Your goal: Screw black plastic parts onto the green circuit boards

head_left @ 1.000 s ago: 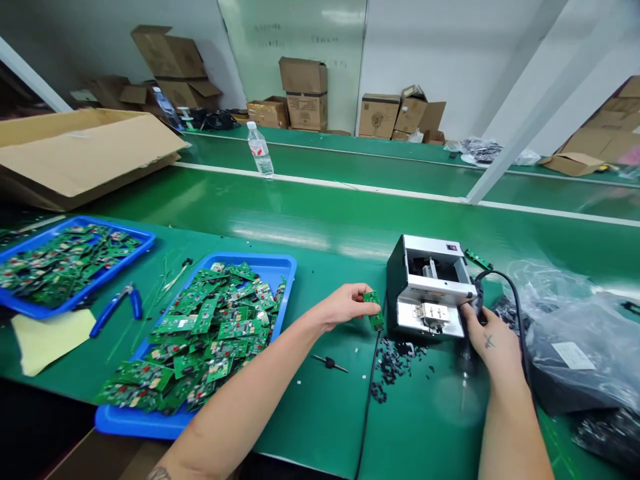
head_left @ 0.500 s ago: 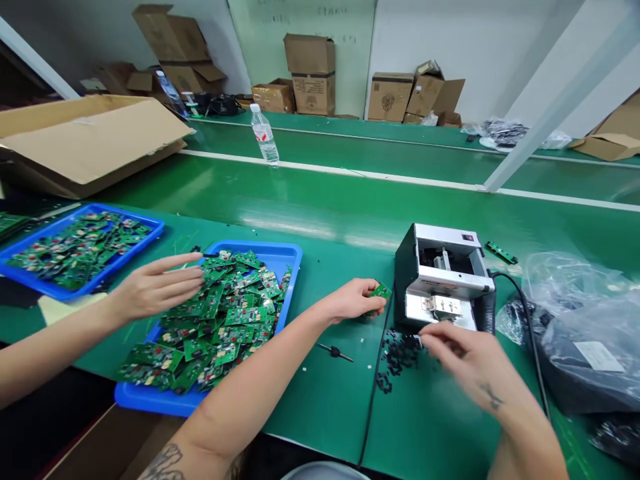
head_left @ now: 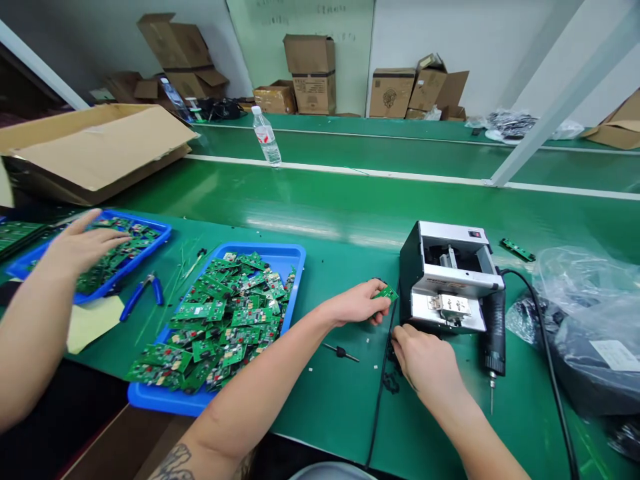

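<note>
Stretching across the view, the green counter [head_left: 330,407] carries everything, with a second green belt [head_left: 400,160] beyond it and cardboard boxes [head_left: 310,73] against the far wall. On the left, a co-worker's arm reaches in, its spread hand [head_left: 77,247] over the far blue tray [head_left: 150,243], which is heaped with circuit boards. The near blue tray [head_left: 293,267] holds a bigger heap and sits between that hand and the person's own hands. Right of it stands a small grey-and-black benchtop machine [head_left: 445,277], with an electric screwdriver [head_left: 494,333] upright just beside it and a clear plastic bag [head_left: 590,313] farther right. The left hand [head_left: 356,303] is pinching a green circuit board [head_left: 386,293] between fingers and thumb, close to the machine's left side. The right hand [head_left: 425,363] is curled, fingertips down at the machine's near edge, beside black plastic scraps [head_left: 391,381]; whether it holds any cannot be told. Blue-handled pliers [head_left: 143,297] lie left of the near tray, and a small T-shaped tool [head_left: 341,352] lies on the counter.
</note>
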`<state>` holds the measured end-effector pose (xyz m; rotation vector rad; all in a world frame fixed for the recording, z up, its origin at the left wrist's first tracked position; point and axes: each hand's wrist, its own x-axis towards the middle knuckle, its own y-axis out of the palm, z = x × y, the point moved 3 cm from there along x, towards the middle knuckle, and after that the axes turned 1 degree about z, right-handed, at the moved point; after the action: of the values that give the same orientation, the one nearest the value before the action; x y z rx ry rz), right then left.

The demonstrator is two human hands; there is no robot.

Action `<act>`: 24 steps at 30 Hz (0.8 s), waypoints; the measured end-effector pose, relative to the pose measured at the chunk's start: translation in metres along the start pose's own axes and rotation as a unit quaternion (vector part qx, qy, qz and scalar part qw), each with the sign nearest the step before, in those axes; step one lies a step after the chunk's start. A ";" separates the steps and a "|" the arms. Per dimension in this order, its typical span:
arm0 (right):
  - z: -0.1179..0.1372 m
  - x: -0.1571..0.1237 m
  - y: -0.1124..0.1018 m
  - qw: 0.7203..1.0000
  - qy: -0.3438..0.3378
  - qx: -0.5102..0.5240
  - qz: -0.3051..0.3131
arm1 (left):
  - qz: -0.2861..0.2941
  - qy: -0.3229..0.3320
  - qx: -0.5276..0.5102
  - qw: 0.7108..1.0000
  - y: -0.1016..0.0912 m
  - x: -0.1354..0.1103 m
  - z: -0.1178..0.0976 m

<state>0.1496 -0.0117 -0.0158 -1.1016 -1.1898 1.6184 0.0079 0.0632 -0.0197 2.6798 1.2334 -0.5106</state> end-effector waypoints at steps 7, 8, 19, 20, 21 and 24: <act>-0.017 -0.002 -0.012 0.987 -0.030 0.157 0.008 | 0.068 0.021 0.003 0.997 0.001 -0.005 -0.005; -0.022 -0.003 -0.014 0.981 -0.033 0.189 0.010 | 0.081 0.025 0.008 0.996 0.001 -0.007 -0.006; -0.049 -0.011 -0.034 0.799 0.054 0.565 -0.200 | 0.062 0.113 -0.021 0.991 0.014 -0.018 -0.026; -0.047 -0.011 -0.035 0.792 0.055 0.571 -0.209 | 0.051 0.121 -0.030 0.991 0.014 -0.019 -0.026; -0.046 -0.012 -0.036 0.784 0.059 0.579 -0.217 | 0.044 0.126 -0.040 0.990 0.015 -0.019 -0.026; -0.046 -0.012 -0.037 0.759 0.070 0.604 -0.233 | 0.053 0.134 -0.061 0.988 0.020 -0.019 -0.026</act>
<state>0.2008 -0.0039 0.0145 -0.0408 -0.0953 1.4089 0.0176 0.0440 0.0117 2.7551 1.1307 -0.0584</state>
